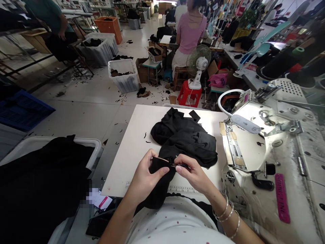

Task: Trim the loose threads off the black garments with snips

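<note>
here we go, the left hand [148,179] and right hand [191,174] are both pinching a black cloth [158,189] just above the counter [132,162]. a heap of black fabric [185,139] sits right beside them, sewing machine [279,189] off to the right.

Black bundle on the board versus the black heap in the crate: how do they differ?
The black fabric bundle lies on the white work board, while the black fabric heap sits in a white plastic crate. The bundle is the smaller in view; the heap fills the crate and rises over its rim. The bundle lies just beyond the left hand and right hand, the heap farther left. Both are soft, crumpled black fabric.
</note>
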`<state>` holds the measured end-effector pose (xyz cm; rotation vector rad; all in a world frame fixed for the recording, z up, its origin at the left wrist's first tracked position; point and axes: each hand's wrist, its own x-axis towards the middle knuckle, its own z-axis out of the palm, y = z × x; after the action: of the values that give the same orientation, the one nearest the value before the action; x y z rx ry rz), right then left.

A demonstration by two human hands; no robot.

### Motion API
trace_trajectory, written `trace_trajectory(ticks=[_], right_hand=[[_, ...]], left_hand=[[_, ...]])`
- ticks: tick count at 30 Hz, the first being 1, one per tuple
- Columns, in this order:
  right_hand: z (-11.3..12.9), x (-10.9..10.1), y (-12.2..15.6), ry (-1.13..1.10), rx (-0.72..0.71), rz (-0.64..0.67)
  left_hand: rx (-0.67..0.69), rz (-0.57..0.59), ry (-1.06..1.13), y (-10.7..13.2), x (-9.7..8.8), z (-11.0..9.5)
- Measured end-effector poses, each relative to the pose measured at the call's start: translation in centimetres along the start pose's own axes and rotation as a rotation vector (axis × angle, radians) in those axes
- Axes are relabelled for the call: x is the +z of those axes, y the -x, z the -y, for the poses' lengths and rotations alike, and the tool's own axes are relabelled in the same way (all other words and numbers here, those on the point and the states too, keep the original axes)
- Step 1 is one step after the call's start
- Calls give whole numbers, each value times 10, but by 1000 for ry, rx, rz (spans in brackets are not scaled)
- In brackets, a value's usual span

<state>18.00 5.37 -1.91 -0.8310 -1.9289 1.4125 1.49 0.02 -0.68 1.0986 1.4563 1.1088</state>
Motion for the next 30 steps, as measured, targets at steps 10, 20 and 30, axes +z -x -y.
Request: trace_trajectory(ticks=[10,20,30], right_hand=[[-3,-5,0,42,20,-26],[1,1,-3,88,-27,-34],[-8,-8,-7,-124,48,-190]], left_hand=[[17,29,-15,3,-1,-5],[11,47,-71,3,-1,1],[62,9,-99,13,-29,0]])
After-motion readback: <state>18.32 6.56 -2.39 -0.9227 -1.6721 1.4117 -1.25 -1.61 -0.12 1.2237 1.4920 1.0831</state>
